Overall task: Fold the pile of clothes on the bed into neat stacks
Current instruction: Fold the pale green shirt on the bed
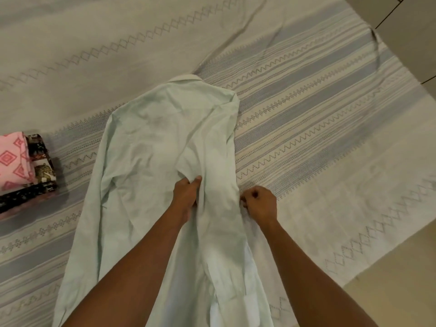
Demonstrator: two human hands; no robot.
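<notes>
From the head camera, my only view, I see a pale green shirt spread lengthwise on the bed. Its collar is at the far end and its tail runs toward me, under my forearms. The left sleeve lies straight along the shirt's left side. The right side looks doubled inward, with a whiter layer showing at its near edge.

My left hand is near the middle of the shirt, gripping a raised ridge of cloth, thumb on top and fingers tucked into the fold. My right hand is clenched at the shirt's right edge. It seems to pinch that edge, though the fingertips are hidden behind the knuckles.

On the left of the bed, well apart from the shirt, sits a stack of folded clothes, pink on top of dark patterned pieces. Tiled floor shows past the bed's far right corner.

I judge I'm in the middle of a lengthwise fold on this shirt, bringing the right panel in and setting the crease. The cloth is soft and wrinkled, so the next move calls for pulling the ridge flat with both hands. After that the left sleeve and side must come over to match, and only then can the tail fold up toward the collar. The shirt can then go to the stack.
</notes>
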